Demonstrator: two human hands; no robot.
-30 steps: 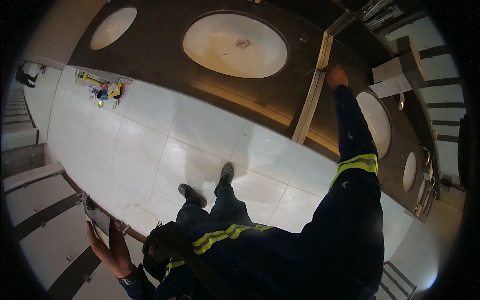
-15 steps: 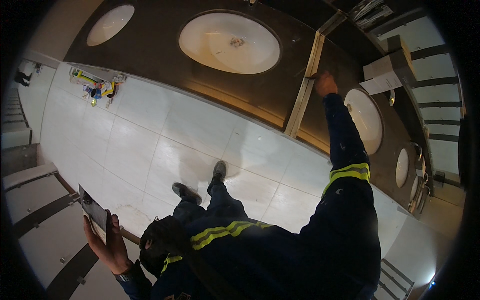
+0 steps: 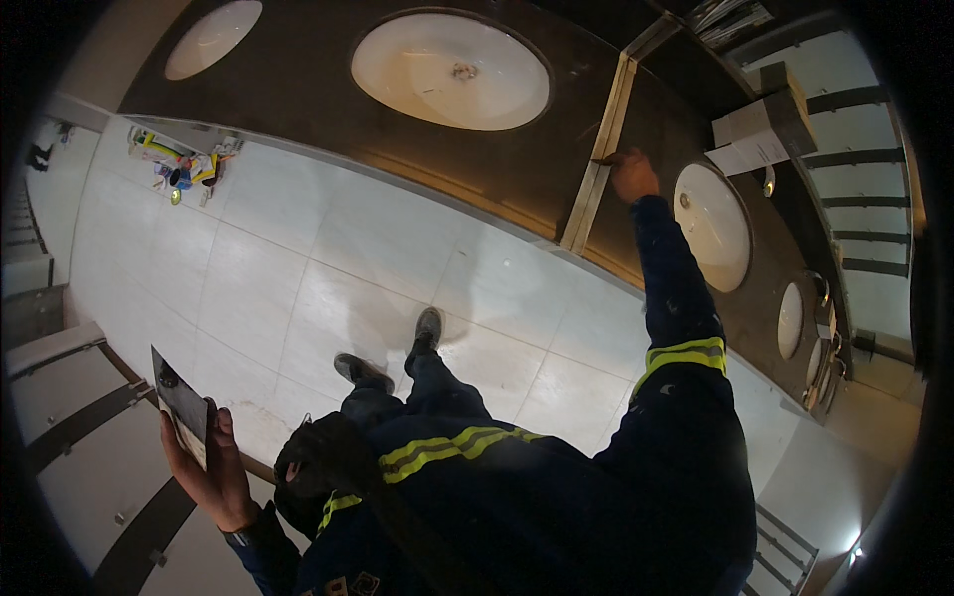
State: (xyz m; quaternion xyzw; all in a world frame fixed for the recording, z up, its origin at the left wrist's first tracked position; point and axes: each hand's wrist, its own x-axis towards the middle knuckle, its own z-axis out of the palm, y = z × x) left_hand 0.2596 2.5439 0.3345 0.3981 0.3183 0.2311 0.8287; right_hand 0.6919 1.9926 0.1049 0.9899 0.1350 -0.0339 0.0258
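Note:
My left hand (image 3: 217, 479) is closed around a flat grey rectangular plate (image 3: 183, 405) with a dark round spot near its top and a pale whitish face below. It is held up at the lower left, away from the counter. Over the dark countertop (image 3: 586, 109), my right hand (image 3: 636, 179) is closed on a thin dark blade-like tool (image 3: 606, 160), whose exact kind I cannot make out. The tool's tip lies at a pale strip (image 3: 603, 149) that runs across the counter between two sinks.
A large oval sink (image 3: 452, 72) with debris at its drain lies left of the strip; another sink (image 3: 713, 226) is on the right. A white box (image 3: 760, 134) stands behind it. Several bottles and packages (image 3: 184, 169) sit on the tiled floor (image 3: 328, 238) beside the counter.
The whole view has shifted slightly. My right hand has moved a little along the strip toward me, and the thin tool shows more clearly. My left hand keeps its hold on the plate.

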